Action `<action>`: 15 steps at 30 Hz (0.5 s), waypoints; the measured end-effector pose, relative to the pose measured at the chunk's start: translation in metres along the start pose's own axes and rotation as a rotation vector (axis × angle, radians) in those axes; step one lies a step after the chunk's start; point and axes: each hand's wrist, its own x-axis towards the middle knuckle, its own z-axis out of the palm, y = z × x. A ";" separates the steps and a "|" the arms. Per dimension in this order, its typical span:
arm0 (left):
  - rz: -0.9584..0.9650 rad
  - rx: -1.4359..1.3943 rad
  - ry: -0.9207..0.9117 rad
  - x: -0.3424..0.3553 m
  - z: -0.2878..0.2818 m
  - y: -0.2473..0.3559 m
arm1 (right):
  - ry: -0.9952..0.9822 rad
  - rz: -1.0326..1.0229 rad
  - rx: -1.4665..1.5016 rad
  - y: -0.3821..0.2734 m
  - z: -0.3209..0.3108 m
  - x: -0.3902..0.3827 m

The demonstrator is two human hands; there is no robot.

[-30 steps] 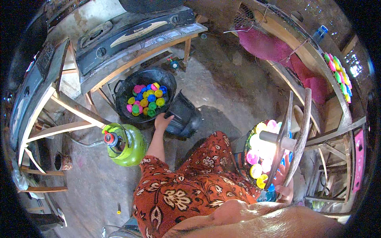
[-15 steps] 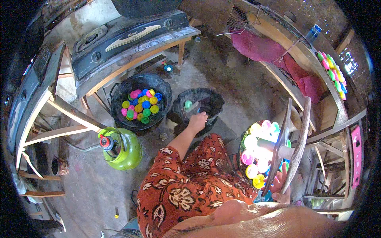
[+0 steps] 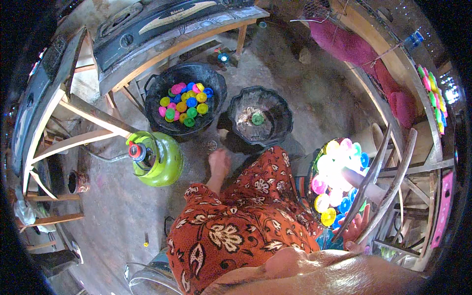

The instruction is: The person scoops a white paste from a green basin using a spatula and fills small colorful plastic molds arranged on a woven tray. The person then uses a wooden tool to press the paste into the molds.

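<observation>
My left hand (image 3: 219, 161) is low over the floor, between the green gas cylinder and a dark scalloped basin (image 3: 287, 110). Its fingers point away and are too indistinct to tell whether they hold anything. Inside that basin lies one green round plastic piece (image 3: 257, 118) beside a bright, wet-looking patch. My right hand (image 3: 355, 227) is at the right with fingers spread, partly behind a long curved wooden piece (image 3: 361, 184). Near its fingertips is a heap of colourful round plastic pieces (image 3: 328, 216), partly washed out by glare.
A wide black pan (image 3: 152, 105) holds several colourful round pieces. The green gas cylinder (image 3: 169, 160) stands nearer on the left. A gas stove (image 3: 147, 37) sits on a wooden table (image 3: 196, 37) at the far left. Wooden shelving (image 3: 435, 169) and pink cloth (image 3: 356, 54) line the right.
My left hand has drawn back from over the scalloped basin toward me and to the left. The green piece now shows plainly in the basin. My right hand stays by the wooden piece. The view has shifted.
</observation>
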 end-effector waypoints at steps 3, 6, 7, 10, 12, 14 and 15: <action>-0.198 0.377 0.261 0.008 -0.009 -0.052 | 0.015 -0.020 -0.045 -0.005 0.003 -0.001; -0.889 -0.761 0.387 0.055 -0.023 -0.069 | 0.042 -0.028 -0.074 -0.009 0.006 -0.002; -1.020 -1.039 0.461 0.077 -0.031 -0.073 | 0.056 -0.025 -0.075 -0.011 0.007 -0.003; -0.928 -1.334 0.470 0.135 -0.048 -0.090 | 0.075 -0.018 -0.055 -0.012 0.010 -0.004; -1.093 -1.343 0.486 0.154 -0.047 -0.108 | 0.082 -0.024 -0.034 -0.012 0.011 -0.005; -1.144 -1.338 0.506 0.165 -0.039 -0.128 | 0.094 -0.035 -0.027 -0.010 0.012 -0.006; -1.129 -1.336 0.517 0.165 -0.035 -0.136 | 0.093 -0.045 -0.019 -0.009 0.012 -0.007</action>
